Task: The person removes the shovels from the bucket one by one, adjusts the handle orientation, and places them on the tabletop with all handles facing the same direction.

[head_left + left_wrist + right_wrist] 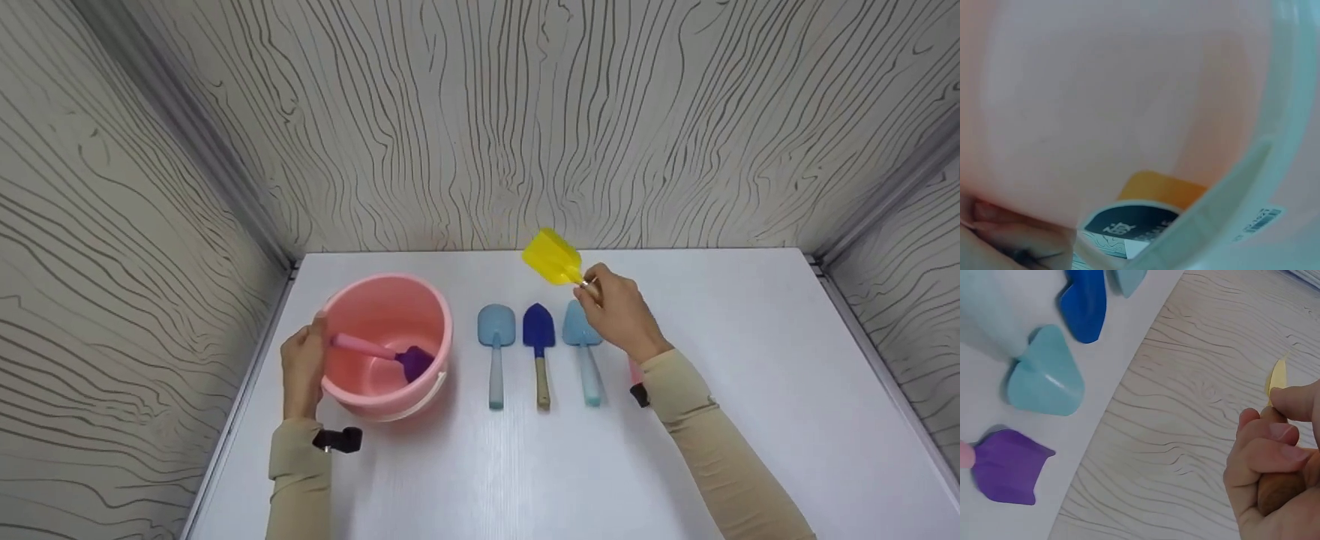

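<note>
A pink bucket (375,306) stands at the table's left, tipped a little. My left hand (303,369) grips its rim on the left side; in the left wrist view the bucket's wall (1117,101) covers most of the picture. Inside it lies a purple toy shovel (415,363) with a pink handle. My right hand (619,309) holds a yellow toy shovel (553,257) by its wooden handle (1282,490), raised above the table's far side. Below it lie a light blue shovel (582,324), a dark blue trowel (538,325) and another light blue shovel (496,325).
A second purple shovel (1010,467) with a pink handle lies on the white table (480,480), mostly hidden under my right forearm in the head view. Wood-patterned panels (487,127) rise behind the table and at both sides. The bucket's white handle (420,401) hangs down in front.
</note>
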The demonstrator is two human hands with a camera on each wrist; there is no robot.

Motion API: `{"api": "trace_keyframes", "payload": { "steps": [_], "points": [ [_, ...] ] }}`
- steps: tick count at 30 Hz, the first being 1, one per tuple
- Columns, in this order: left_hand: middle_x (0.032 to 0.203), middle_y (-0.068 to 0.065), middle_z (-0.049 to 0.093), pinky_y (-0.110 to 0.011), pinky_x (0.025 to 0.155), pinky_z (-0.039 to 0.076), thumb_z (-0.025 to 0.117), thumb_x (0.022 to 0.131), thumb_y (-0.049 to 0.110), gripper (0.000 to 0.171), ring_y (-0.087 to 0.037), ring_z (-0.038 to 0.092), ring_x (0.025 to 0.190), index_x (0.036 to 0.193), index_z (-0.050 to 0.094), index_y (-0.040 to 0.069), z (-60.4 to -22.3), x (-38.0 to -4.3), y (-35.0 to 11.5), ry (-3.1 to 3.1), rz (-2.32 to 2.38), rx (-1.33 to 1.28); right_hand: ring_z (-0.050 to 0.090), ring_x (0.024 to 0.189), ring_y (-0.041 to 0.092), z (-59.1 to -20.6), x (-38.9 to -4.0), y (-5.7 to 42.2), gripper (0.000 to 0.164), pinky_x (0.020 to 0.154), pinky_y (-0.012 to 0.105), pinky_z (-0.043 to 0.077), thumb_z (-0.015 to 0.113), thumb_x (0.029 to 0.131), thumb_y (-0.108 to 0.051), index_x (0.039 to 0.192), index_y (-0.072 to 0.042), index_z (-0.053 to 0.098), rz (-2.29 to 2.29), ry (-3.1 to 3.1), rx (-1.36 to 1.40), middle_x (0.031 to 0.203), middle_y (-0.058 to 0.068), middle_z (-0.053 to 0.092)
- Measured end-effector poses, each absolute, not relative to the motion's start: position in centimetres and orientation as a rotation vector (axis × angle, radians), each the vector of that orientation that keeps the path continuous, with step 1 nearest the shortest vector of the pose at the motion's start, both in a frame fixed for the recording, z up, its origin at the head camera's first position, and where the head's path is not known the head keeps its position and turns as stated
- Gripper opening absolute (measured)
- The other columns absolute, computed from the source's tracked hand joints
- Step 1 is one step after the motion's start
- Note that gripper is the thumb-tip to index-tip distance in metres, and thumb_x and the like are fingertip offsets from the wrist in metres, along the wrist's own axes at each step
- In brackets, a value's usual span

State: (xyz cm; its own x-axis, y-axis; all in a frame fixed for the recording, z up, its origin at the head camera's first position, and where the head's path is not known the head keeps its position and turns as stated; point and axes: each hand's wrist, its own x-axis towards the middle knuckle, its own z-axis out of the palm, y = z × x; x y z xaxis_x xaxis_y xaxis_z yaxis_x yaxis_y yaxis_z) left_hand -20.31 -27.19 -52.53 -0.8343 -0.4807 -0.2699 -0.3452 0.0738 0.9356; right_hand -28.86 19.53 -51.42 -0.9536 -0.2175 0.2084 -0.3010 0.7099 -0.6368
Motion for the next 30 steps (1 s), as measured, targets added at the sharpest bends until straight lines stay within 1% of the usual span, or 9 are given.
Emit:
{"api": "trace_keyframes", "payload": {
  "steps": [3,5,8,10,14,17,23,26,30],
  "points": [
    [0.084,-0.008,0.064,-0.035,0.064,0.061,0.051,0.109,0.055,0.052,-0.020,0.066,0.071,0.095,0.059,0.005,-52.5,-20.3,-27.2,-2.220,-1.873,0.860,0.057,0.071,0.023,-52.3,-28.7,21.5,0.029,0.064,0.031,0.053,0.066,0.108,-0.023,0.125,0.000,0.060,1.093,-2.787,0.356,0.091,0.013,0.065],
    [0.084,-0.007,0.064,-0.036,0.064,0.061,0.051,0.109,0.055,0.051,-0.020,0.066,0.072,0.093,0.058,0.007,-52.4,-20.2,-27.2,-2.226,-1.879,0.872,0.057,0.071,0.024,-52.7,-28.5,22.8,0.027,0.063,0.029,0.054,0.065,0.108,-0.022,0.124,0.000,0.060,1.102,-2.764,0.321,0.091,0.013,0.065],
    [0.082,-0.006,0.063,-0.035,0.062,0.060,0.052,0.109,0.055,0.051,-0.021,0.067,0.072,0.091,0.058,0.008,-52.4,-20.2,-27.3,-2.219,-1.887,0.883,0.055,0.068,0.022,-53.3,-28.3,24.4,0.026,0.058,0.025,0.050,0.062,0.110,-0.022,0.120,0.001,0.060,1.100,-2.715,0.286,0.086,0.012,0.062],
    [0.082,-0.006,0.063,-0.034,0.061,0.060,0.052,0.108,0.056,0.052,-0.021,0.067,0.072,0.092,0.058,0.008,-52.4,-20.2,-27.3,-2.214,-1.892,0.880,0.053,0.064,0.020,-53.8,-28.3,25.4,0.026,0.054,0.023,0.046,0.061,0.110,-0.022,0.119,0.002,0.060,1.087,-2.684,0.278,0.082,0.011,0.059],
    [0.082,-0.006,0.064,-0.033,0.061,0.060,0.053,0.108,0.056,0.053,-0.019,0.067,0.070,0.096,0.061,0.005,-52.5,-20.2,-27.2,-2.200,-1.896,0.854,0.049,0.062,0.019,-54.5,-28.1,27.0,0.026,0.052,0.023,0.041,0.061,0.110,-0.020,0.118,0.004,0.060,1.051,-2.648,0.265,0.078,0.010,0.056],
    [0.082,-0.006,0.064,-0.033,0.061,0.060,0.053,0.108,0.055,0.053,-0.018,0.066,0.069,0.096,0.061,0.005,-52.6,-20.1,-27.1,-2.192,-1.896,0.857,0.048,0.063,0.018,-55.0,-27.8,27.9,0.027,0.052,0.023,0.040,0.061,0.110,-0.021,0.119,0.005,0.060,1.026,-2.653,0.239,0.078,0.009,0.056],
    [0.084,-0.006,0.064,-0.035,0.063,0.061,0.054,0.108,0.055,0.051,-0.022,0.068,0.075,0.093,0.060,0.007,-52.6,-20.1,-27.1,-2.182,-1.907,0.880,0.049,0.065,0.021,-55.6,-27.5,29.3,0.031,0.053,0.023,0.040,0.062,0.110,-0.023,0.119,0.006,0.061,0.982,-2.654,0.155,0.081,0.013,0.061],
    [0.084,-0.007,0.065,-0.033,0.062,0.060,0.054,0.107,0.057,0.053,-0.020,0.067,0.072,0.092,0.059,0.007,-52.5,-20.1,-27.1,-2.199,-1.890,0.879,0.051,0.065,0.021,-55.8,-27.2,30.0,0.033,0.053,0.023,0.041,0.062,0.110,-0.024,0.119,0.007,0.062,0.976,-2.647,0.136,0.083,0.015,0.064],
    [0.085,-0.008,0.067,-0.034,0.062,0.061,0.053,0.107,0.059,0.054,-0.017,0.067,0.068,0.096,0.061,0.007,-52.5,-20.2,-27.1,-2.206,-1.891,0.884,0.050,0.064,0.020,-56.3,-26.6,30.8,0.035,0.053,0.023,0.041,0.061,0.110,-0.026,0.120,0.008,0.061,0.973,-2.661,0.107,0.082,0.014,0.063]
  ]
}}
